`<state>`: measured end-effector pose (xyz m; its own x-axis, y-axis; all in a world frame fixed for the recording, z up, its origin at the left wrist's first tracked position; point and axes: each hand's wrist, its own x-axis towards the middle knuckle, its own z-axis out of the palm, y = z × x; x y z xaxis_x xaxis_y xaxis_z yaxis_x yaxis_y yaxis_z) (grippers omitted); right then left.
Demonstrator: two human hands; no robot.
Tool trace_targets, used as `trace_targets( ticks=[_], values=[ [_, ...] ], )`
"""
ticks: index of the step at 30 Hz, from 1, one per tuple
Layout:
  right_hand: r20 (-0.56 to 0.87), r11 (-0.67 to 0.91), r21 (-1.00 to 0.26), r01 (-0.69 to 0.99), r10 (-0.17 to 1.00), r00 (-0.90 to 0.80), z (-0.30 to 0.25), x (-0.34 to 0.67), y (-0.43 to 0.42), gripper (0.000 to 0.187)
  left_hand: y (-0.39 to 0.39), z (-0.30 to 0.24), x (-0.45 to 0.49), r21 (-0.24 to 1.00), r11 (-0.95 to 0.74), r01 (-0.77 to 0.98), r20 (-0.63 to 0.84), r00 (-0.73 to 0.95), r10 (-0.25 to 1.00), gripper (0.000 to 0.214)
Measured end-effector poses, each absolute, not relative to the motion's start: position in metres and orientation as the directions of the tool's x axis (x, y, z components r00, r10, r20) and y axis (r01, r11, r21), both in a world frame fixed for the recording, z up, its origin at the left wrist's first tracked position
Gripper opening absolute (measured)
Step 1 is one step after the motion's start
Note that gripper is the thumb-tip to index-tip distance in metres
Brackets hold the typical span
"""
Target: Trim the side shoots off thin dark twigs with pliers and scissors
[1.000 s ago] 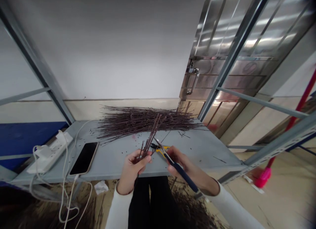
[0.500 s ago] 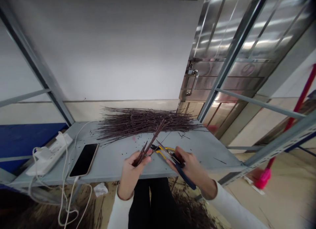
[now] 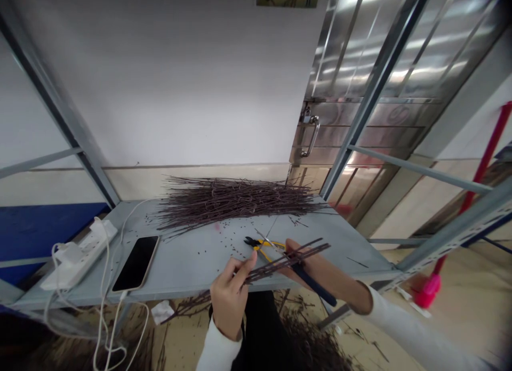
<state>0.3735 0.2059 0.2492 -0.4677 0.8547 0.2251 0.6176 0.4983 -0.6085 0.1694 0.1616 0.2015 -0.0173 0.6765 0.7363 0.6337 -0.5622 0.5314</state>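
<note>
We pinch dark twigs (image 3: pixel 264 270) in our left grip (image 3: pixel 231 292); our right grip (image 3: pixel 314 268) clasps a blue-handled cutter (image 3: pixel 316 289) near yellow pliers (image 3: pixel 253 242)

One phone (image 3: pixel 136 263); one pliers (image 3: pixel 258 244); one shears (image 3: pixel 314 285)

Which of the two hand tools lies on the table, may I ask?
The yellow-handled pliers; the dark-blue-handled tool is in the right hand.

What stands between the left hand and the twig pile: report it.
The yellow-handled pliers lie on the shelf between the left hand and the twig pile, slightly rightward; the blue-handled tool in the right hand also points into that gap.
</note>
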Motion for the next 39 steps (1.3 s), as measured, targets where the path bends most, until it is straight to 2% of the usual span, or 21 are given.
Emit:
trace_targets(
  ticks=[3,7,10,13,18,24,30,33,35,37,39],
  values=[
    [0.263,0.493,-0.516,0.700,0.869,-0.419,0.252,0.379,0.210,0.026,0.160,0.200,0.173,0.479,-0.518,0.708,0.737,-0.004,0.676,0.057],
    [0.299,0.515,-0.470,0.716,0.857,-0.420,0.251,0.384,0.210,0.025,0.159,0.200,0.174,0.557,-0.474,0.682,0.685,-0.053,0.727,0.049],
    [0.309,0.507,-0.493,0.707,0.861,-0.403,0.248,0.385,0.208,0.025,0.160,0.202,0.175,0.679,-0.480,0.556,0.628,-0.101,0.771,0.041],
    [0.224,0.472,-0.544,0.694,0.879,-0.422,0.249,0.384,0.205,0.028,0.163,0.209,0.173,0.788,-0.495,0.366,0.566,-0.113,0.817,0.033],
    [0.206,0.522,-0.562,0.641,0.840,-0.502,0.253,0.380,0.202,0.028,0.168,0.217,0.164,0.938,-0.320,0.132,0.326,-0.031,0.945,0.020],
    [0.247,0.496,-0.572,0.653,0.864,-0.439,0.246,0.373,0.204,0.034,0.172,0.217,0.158,0.985,-0.138,-0.104,0.138,-0.011,0.990,0.032],
    [0.252,0.456,-0.591,0.665,0.888,-0.385,0.232,0.383,0.206,0.039,0.178,0.226,0.152,0.986,-0.100,-0.134,0.080,-0.145,0.986,0.035],
    [0.204,0.378,-0.598,0.707,0.925,-0.321,0.208,0.409,0.221,0.041,0.180,0.228,0.143,0.983,-0.099,-0.156,0.059,-0.243,0.968,0.037],
    [0.155,0.271,-0.511,0.816,0.963,-0.223,0.184,0.432,0.236,0.035,0.179,0.231,0.140,0.979,-0.104,-0.176,0.055,-0.264,0.963,0.038],
    [0.106,0.074,-0.369,0.927,0.994,-0.037,0.160,0.455,0.253,0.027,0.175,0.233,0.138,0.976,-0.090,-0.196,0.039,-0.250,0.968,0.040],
    [0.096,-0.031,-0.306,0.952,0.993,0.063,0.141,0.474,0.266,0.021,0.172,0.236,0.140,0.978,-0.072,-0.195,0.026,-0.230,0.973,0.043]
  ],
)
